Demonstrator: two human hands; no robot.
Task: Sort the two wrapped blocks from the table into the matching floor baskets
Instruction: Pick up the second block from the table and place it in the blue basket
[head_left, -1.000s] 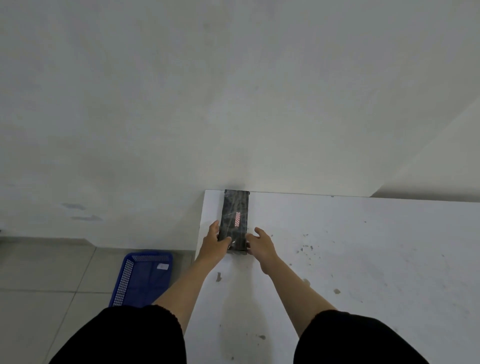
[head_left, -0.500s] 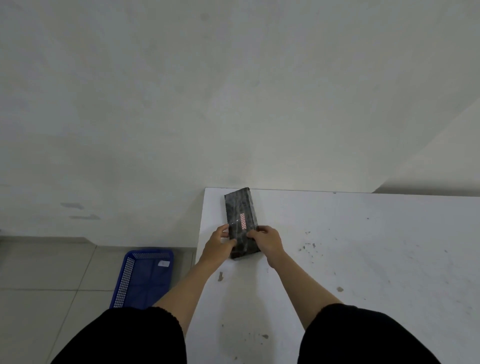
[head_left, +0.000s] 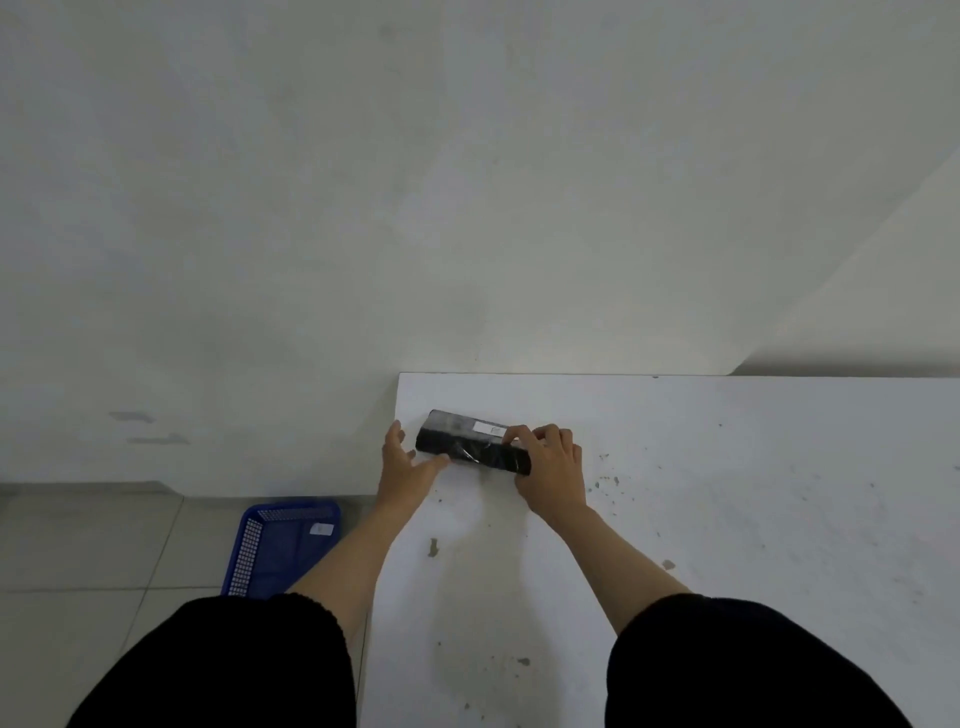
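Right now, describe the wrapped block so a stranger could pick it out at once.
Find the white table against the wall and go to its far left corner. There, between the left hand and the right hand, lies the wrapped block, set crosswise. It is the only dark thing on the tabletop: black, shiny film, with a small white label on top.

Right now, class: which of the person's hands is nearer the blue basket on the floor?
Left. The left hand is at the table's left edge, above the blue basket; the right hand is farther right.
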